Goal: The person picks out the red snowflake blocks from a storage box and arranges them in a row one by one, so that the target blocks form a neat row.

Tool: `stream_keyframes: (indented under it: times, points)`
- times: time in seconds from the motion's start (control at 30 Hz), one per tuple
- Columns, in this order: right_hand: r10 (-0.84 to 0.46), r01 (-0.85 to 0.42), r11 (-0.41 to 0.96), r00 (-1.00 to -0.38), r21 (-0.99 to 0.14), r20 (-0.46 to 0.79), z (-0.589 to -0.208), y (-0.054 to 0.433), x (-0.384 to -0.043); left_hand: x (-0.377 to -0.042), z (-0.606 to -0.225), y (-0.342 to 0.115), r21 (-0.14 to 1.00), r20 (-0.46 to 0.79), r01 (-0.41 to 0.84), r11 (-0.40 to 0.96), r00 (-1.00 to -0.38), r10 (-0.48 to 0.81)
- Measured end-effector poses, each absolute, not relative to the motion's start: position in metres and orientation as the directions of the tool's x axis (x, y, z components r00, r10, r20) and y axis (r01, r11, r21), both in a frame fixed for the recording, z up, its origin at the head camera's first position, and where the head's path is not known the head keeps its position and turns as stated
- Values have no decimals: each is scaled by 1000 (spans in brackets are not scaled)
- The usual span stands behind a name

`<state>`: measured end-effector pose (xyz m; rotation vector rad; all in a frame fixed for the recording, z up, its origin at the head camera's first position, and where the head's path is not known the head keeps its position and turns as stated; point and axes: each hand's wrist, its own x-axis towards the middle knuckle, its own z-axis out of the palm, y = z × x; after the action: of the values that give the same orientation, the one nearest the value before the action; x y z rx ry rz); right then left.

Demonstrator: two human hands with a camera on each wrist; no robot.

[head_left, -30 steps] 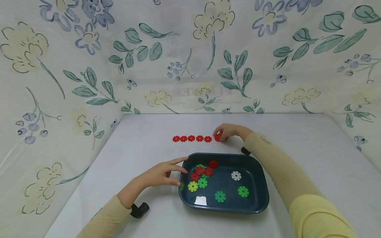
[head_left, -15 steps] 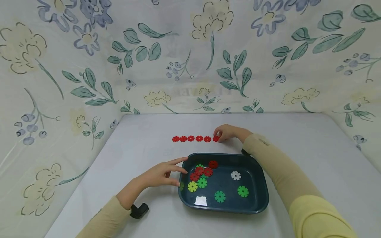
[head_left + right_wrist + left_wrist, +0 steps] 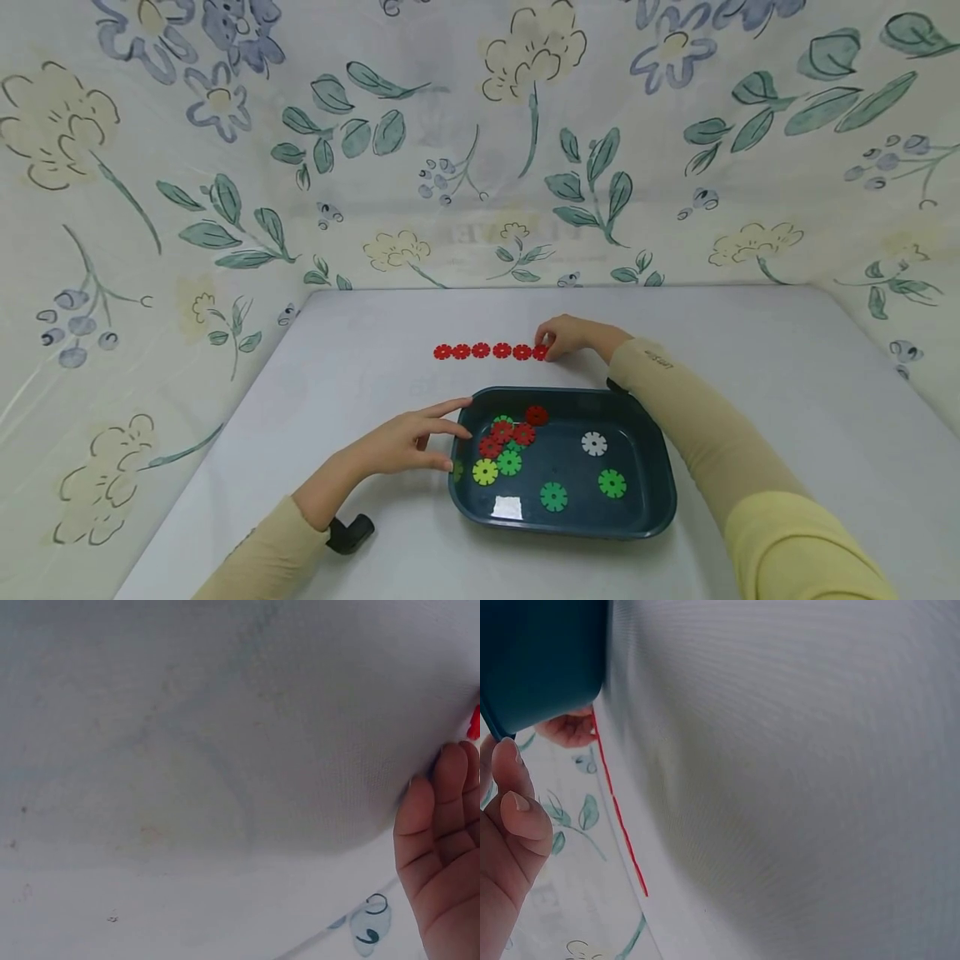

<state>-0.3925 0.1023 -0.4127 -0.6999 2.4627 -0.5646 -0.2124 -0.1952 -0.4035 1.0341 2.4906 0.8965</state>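
Note:
Several red notched plastic discs [image 3: 481, 351] lie in a side-by-side row toward the back of the white table. At the row's right end, my right hand [image 3: 567, 336] pinches a red notched disc [image 3: 540, 353] between thumb and fingers, right beside its neighbour. My left hand [image 3: 408, 438] has its fingers spread, with the fingertips touching the left rim of a dark blue tray [image 3: 562, 531]. Inside the tray are red notched discs [image 3: 523, 434], several green ones [image 3: 554, 497], a yellow one [image 3: 485, 472] and a white one [image 3: 594, 443]. Seen from the left wrist, the row [image 3: 627, 840] is a thin red line.
The tray stands on the white table [image 3: 360, 333], in front of the row. Behind the table's far edge hangs a flower-printed cloth [image 3: 465, 167], which also covers the left side. Each wrist carries a black camera [image 3: 350, 533].
The right hand has slid left with its red disc, which now sits right up against the row instead of a gap away. The left hand and the tray have stayed put.

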Motion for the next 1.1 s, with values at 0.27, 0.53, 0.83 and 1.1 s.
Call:
stream_keyframes:
  times: [0.27,0.53,0.83,1.1]
  points:
    - [-551,-342,798,-749,-497,-369,-405,106,-387,-211,-402,-195,647,-33,531,548,-697,716]
    - [-556,-324,785,-745,-528,-369,-373,118,-384,-212,-404,-195,652,-25,538,535,-689,724]
    - [-609,-438,737,-761,-515,-225,-330,126,-347,-212,-405,-197,655,-27,533,536,-692,722]
    - [-689,-532,664,-707,-525,-155,-313,126,-296,-213,-406,-197,650,-20,543,532,-687,726]
